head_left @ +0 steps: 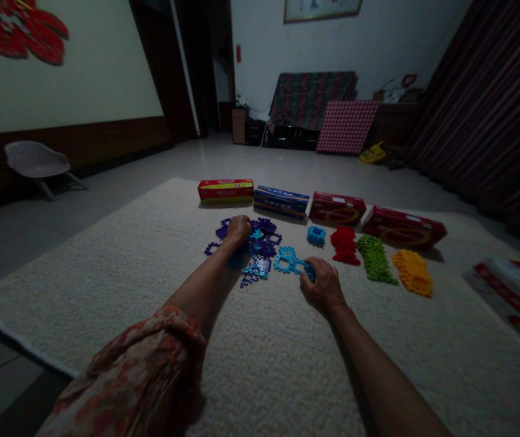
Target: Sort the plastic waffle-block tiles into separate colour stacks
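My left hand (239, 227) reaches into a loose pile of purple interlocking plastic pieces (264, 247) with light blue ones mixed in. Its fingers point down and away, so what they touch is hidden. My right hand (323, 284) is closed at the fingertips on a light blue interlocking piece (309, 271), low over the mat. Just left of it lie more light blue square-frame pieces (286, 260). Nearer to me, a light blue triangular piece (255, 271) overlaps purple ones.
Sorted stacks stand to the right: light blue (316, 235), red (345, 245), green (377, 260) and yellow (412, 272). Behind them is a row of boxes, among them a blue box (281, 201). A red-and-white package (514, 297) sits at the right of the pale mat (260, 364).
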`<action>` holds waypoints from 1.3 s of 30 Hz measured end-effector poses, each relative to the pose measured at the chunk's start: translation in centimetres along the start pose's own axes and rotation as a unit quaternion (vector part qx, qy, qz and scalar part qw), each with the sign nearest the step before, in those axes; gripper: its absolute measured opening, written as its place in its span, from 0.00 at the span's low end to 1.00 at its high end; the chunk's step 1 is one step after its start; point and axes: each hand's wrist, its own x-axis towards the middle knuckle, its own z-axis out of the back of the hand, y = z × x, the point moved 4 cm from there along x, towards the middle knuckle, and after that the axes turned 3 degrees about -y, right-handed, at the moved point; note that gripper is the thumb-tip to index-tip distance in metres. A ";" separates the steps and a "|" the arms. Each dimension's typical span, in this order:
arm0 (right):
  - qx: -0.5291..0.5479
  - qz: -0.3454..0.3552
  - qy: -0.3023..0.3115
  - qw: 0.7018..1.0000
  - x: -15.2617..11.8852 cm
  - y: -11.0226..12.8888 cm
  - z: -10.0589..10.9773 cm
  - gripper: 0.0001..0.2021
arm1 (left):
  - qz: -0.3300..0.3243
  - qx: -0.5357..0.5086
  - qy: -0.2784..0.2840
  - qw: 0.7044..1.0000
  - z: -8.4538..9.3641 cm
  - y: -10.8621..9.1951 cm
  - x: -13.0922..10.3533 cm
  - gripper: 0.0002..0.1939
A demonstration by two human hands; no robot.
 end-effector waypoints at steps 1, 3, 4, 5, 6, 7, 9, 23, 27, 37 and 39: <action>0.000 0.000 -0.002 1.000 0.0 0.0 0.0 0.15 | 0.008 0.000 -0.012 1.000 0.6 0.7 0.1 0.20; 0.001 0.000 -0.004 1.000 0.0 0.0 -0.1 0.15 | 0.031 0.000 -0.030 0.999 1.5 2.1 0.2 0.20; 0.001 -0.002 -0.004 1.000 0.0 0.0 -0.1 0.15 | 0.043 0.002 -0.032 0.999 1.7 2.7 0.1 0.20; 0.002 -0.002 -0.004 1.000 0.0 0.0 -0.1 0.14 | 0.055 0.008 -0.033 0.998 1.8 3.2 0.0 0.20; 0.003 -0.003 -0.004 1.000 0.0 0.0 -0.1 0.14 | 0.061 0.018 -0.034 0.997 1.8 3.5 -0.2 0.20; 0.005 -0.003 -0.004 1.000 0.0 0.0 -0.1 0.14 | 0.061 0.031 -0.036 0.997 1.7 3.6 -0.4 0.20; 0.007 -0.002 -0.004 1.000 0.1 0.1 -0.1 0.14 | 0.038 0.053 -0.036 0.997 1.2 3.1 -0.8 0.19; 0.008 -0.010 -0.001 1.000 -0.1 0.3 0.2 0.13 | -0.107 0.085 0.116 0.984 -2.4 -0.4 -0.4 0.24; 0.006 -0.009 -0.002 1.000 -0.1 0.4 0.2 0.13 | -0.111 0.108 0.131 0.979 -2.1 -0.6 -0.3 0.25; -0.004 -0.001 -0.002 1.000 0.0 0.5 0.4 0.12 | -0.087 0.066 0.135 0.985 -1.9 -0.6 -0.3 0.27; -0.003 -0.002 0.002 1.000 0.1 0.5 0.4 0.12 | -0.085 0.055 0.121 0.987 -1.1 -0.6 -0.7 0.29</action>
